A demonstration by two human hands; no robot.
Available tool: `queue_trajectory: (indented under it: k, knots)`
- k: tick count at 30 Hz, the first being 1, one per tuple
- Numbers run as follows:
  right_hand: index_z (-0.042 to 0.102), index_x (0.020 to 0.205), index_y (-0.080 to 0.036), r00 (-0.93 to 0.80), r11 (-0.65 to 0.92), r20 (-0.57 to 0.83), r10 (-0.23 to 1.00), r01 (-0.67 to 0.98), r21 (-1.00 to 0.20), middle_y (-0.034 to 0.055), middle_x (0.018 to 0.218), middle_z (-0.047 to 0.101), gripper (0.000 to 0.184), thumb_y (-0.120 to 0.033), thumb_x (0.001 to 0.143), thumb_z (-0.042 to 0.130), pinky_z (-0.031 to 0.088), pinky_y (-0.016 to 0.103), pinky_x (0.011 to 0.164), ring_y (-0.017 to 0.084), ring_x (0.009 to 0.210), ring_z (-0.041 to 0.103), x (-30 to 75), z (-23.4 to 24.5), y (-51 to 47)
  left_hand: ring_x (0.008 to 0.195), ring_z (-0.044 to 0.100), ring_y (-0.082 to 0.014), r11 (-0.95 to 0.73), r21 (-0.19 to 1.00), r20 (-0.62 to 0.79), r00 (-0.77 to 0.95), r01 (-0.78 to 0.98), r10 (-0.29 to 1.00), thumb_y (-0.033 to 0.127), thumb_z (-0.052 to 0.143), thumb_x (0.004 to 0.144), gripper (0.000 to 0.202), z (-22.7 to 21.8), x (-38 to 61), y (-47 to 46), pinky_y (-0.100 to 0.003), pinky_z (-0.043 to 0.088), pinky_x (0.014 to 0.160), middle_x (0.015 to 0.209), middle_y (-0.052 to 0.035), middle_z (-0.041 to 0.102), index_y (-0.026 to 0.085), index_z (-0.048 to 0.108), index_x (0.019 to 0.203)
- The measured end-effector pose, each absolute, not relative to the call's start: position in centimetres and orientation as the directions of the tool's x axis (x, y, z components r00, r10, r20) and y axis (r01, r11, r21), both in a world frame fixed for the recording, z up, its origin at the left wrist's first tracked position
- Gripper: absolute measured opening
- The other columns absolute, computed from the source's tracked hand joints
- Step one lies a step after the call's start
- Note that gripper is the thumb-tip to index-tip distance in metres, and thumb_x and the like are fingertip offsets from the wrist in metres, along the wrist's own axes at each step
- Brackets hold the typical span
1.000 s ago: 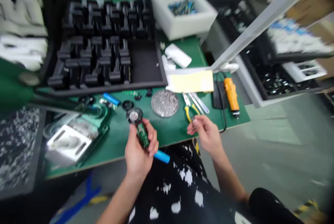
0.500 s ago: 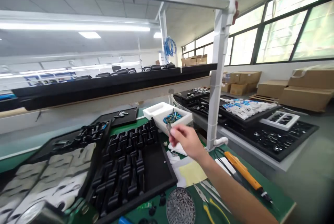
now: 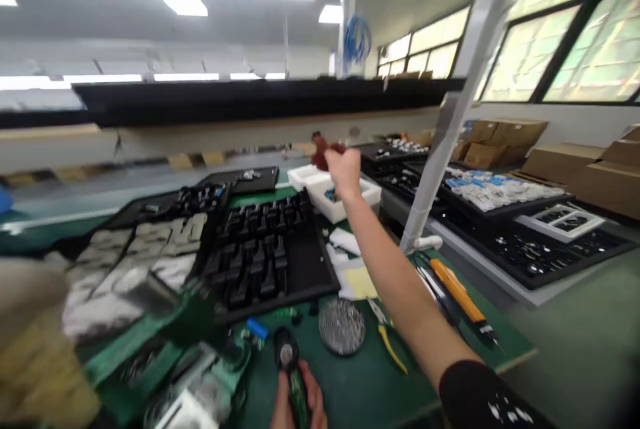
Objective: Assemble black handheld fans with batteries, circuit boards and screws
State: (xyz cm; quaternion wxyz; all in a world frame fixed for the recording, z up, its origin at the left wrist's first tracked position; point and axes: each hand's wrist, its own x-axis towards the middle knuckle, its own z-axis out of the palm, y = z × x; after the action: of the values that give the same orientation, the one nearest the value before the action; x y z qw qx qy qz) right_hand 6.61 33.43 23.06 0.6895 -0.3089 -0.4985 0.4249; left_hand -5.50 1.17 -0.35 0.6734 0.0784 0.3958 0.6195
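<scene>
At the bottom centre my left hand (image 3: 313,399) is closed around a black handheld housing (image 3: 286,349) with a round head and a green circuit board (image 3: 299,397) along its handle. My right arm stretches far forward, and my right hand (image 3: 345,169) is over the back of the white foam box (image 3: 333,210). Its finger end is a dark, blurred reddish-brown shape, so I cannot tell whether it holds anything. Small blue and green parts (image 3: 331,195) lie in the box.
A tray of black housings (image 3: 307,262) stands left of centre, with grey pouches (image 3: 107,242) beyond. Nearby are a round dish of small metal pieces (image 3: 343,327), yellow-handled pliers (image 3: 391,349), an orange electric screwdriver (image 3: 457,289), a green fixture (image 3: 190,315) and a white post (image 3: 440,162).
My right hand has gone from the front of the foam box, where it pinched something small, up and farther back. My left hand with the black housing has come into view. The camera view has shifted.
</scene>
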Motion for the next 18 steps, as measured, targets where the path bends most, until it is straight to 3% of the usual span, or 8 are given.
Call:
queue_trajectory:
  k: [2, 4, 9, 12, 15, 16, 18]
  knots:
    - [0.07, 0.096, -0.002, 0.148, 0.512, 0.495, 0.856, -0.125, -0.85, 0.0117, 0.082, 0.077, 0.057, -0.058, 0.098, 0.064, 0.061, 0.024, 0.072, 0.015, 0.074, 0.076, 7.0, 23.2, 34.1, 0.041, 0.036, -0.0064, 0.111, 0.608, -0.42, -0.2, -0.786, 0.885, 0.052, 0.082, 0.087, 0.036, 0.3, -4.6, -0.1, -0.016, 0.033, 0.032, 0.068, 0.0041, 0.051, 0.022, 0.069, 0.103]
    - [0.067, 0.108, -0.004, 0.098, 0.483, 0.475, 0.874, -0.091, -0.871, 0.0108, 0.094, 0.077, 0.057, -0.058, 0.104, 0.051, 0.058, 0.019, 0.074, 0.01, 0.08, 0.076, 7.4, 22.8, 35.1, 0.045, 0.035, -0.0065, 0.072, 0.622, -0.372, -0.213, -0.78, 0.904, 0.05, 0.073, 0.096, 0.033, 1.4, -4.2, -0.4, -0.015, 0.033, 0.035, 0.071, 0.0043, 0.048, 0.019, 0.066, 0.105]
    - [0.065, 0.097, -0.012, -0.047, 0.457, 0.457, 0.888, -0.007, -0.889, 0.0039, 0.089, 0.075, 0.04, -0.051, 0.102, 0.06, 0.05, 0.019, 0.064, 0.008, 0.072, 0.073, 9.1, 18.2, 31.4, 0.049, 0.038, -0.009, -0.015, 0.618, -0.274, -0.234, -0.786, 0.933, 0.051, 0.056, 0.105, 0.034, 2.9, -4.8, -0.4, -0.017, 0.034, 0.037, 0.074, 0.0024, 0.049, 0.018, 0.064, 0.107]
    - [0.071, 0.09, -0.018, -0.296, 0.504, 0.491, 0.819, -0.037, -0.863, 0.0019, 0.079, 0.074, 0.033, -0.049, 0.101, 0.069, 0.055, 0.023, 0.058, 0.013, 0.067, 0.071, 10.1, 12.6, 23.2, 0.05, 0.041, -0.0096, -0.016, 0.602, -0.261, -0.216, -0.799, 0.941, 0.051, 0.052, 0.107, 0.035, 3.2, -4.7, -0.9, -0.019, 0.036, 0.039, 0.075, 0.0013, 0.05, 0.018, 0.064, 0.107]
    - [0.073, 0.111, -0.02, -0.575, 0.326, 0.264, 0.775, 0.005, -0.945, 0.0037, 0.089, 0.077, 0.031, -0.049, 0.102, 0.069, 0.06, 0.026, 0.07, 0.014, 0.078, 0.074, 10.5, 5.9, 13.9, 0.052, 0.043, -0.0099, -0.044, 0.594, -0.248, -0.235, -0.803, 0.94, 0.053, 0.049, 0.108, 0.037, 3.1, -4.3, -0.9, -0.02, 0.039, 0.042, 0.076, 0.0013, 0.05, 0.019, 0.063, 0.108]
    - [0.07, 0.124, -0.021, -0.636, 0.23, 0.173, 0.752, 0.006, -0.973, 0.0054, 0.101, 0.078, 0.036, -0.049, 0.1, 0.072, 0.061, 0.027, 0.075, 0.016, 0.088, 0.075, 10.5, 3.9, 11.1, 0.052, 0.044, -0.0101, -0.063, 0.6, -0.24, -0.254, -0.798, 0.937, 0.053, 0.048, 0.109, 0.037, 3.1, -4.2, -0.8, -0.021, 0.041, 0.043, 0.077, 0.0012, 0.051, 0.019, 0.063, 0.109]
    - [0.055, 0.145, -0.024, -0.739, 0.052, 0.047, 0.672, -0.016, -0.999, 0.0084, 0.125, 0.074, 0.065, -0.043, 0.09, 0.084, 0.063, 0.032, 0.085, 0.019, 0.102, 0.075, 10.4, 0.6, 6.8, 0.053, 0.048, -0.0108, -0.081, 0.624, -0.227, -0.28, -0.777, 0.933, 0.054, 0.047, 0.11, 0.037, 3.0, -3.9, -0.6, -0.022, 0.046, 0.045, 0.078, 0.0007, 0.053, 0.02, 0.062, 0.111]
